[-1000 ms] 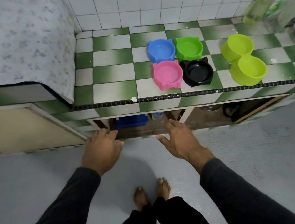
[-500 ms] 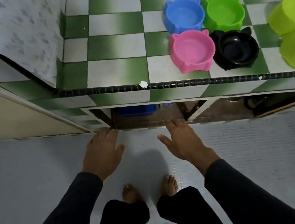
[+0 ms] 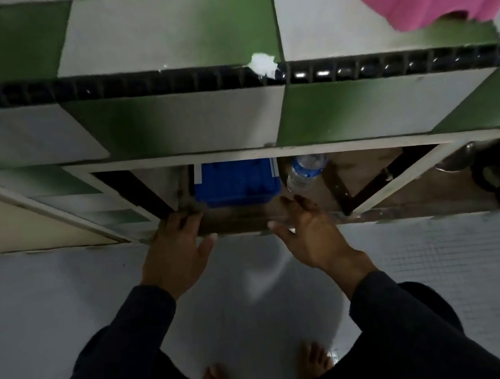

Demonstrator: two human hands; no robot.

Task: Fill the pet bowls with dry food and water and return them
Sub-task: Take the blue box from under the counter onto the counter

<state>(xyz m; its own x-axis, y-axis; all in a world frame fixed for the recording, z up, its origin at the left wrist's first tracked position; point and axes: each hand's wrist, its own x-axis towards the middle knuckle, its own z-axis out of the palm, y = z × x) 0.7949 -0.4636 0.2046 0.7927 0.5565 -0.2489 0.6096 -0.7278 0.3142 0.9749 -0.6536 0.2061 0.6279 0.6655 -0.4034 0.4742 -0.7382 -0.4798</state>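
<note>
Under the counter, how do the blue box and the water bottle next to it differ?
The blue box is opaque, solid blue and blocky; the water bottle is clear plastic with a blue label and rounded. The blue box sits to the left, in front of the left hand; the water bottle is nearer the right hand. The box looks wider than the bottle. Both sit in the same open cupboard; neither hand touches them.

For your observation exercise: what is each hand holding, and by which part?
Nothing. The left hand and right hand are open, reaching toward the cupboard shelf.
</note>
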